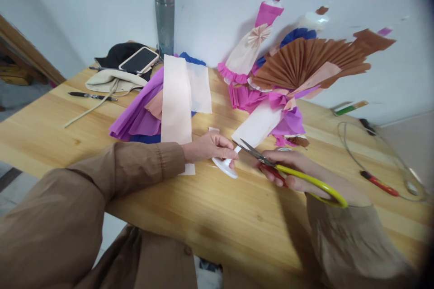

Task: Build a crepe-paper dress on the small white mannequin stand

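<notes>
My left hand (217, 148) is closed on a roll of white tape (226, 170), with a short white strip standing up by the fingertips. In my right hand (288, 169) is a pair of scissors (305, 179) with yellow and red handles. The scissor blades are parted and their tips reach the tape strip beside my left fingers. Just beyond the blades lies a white paper piece (259, 124). A long pale crepe paper strip (176, 99) runs under my left wrist, over purple crepe paper (140, 106).
Crepe paper figures (252, 43) and a brown pleated fan (305, 63) lean against the wall. A steel flask (164, 13), a phone (139, 59), a cloth pouch (113, 80) and a pen (91, 96) are at the back left. A red-handled tool (379, 184) with a cord lies right.
</notes>
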